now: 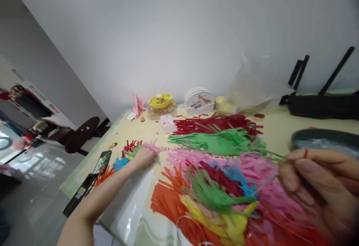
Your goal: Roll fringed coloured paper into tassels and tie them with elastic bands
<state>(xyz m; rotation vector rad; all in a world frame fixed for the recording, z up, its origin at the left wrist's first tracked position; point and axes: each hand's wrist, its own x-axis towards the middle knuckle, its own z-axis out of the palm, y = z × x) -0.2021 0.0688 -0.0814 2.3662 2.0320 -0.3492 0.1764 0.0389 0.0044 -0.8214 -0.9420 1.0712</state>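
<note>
My left hand reaches out to the left of the table and closes on a small bundle of paper strips, pink, green and red. My right hand is close to the camera at the right, fingers pinched together on a thin string that runs down toward a green paper tassel. A red band sits on one finger. Heaps of cut paper fringe cover the table: red, green, pink, orange and yellow.
A phone and a dark remote-like device lie near the table's left edge. At the back stand a yellow bowl, a white round box and a clear plastic bag. A dark bowl and a black bag sit at right.
</note>
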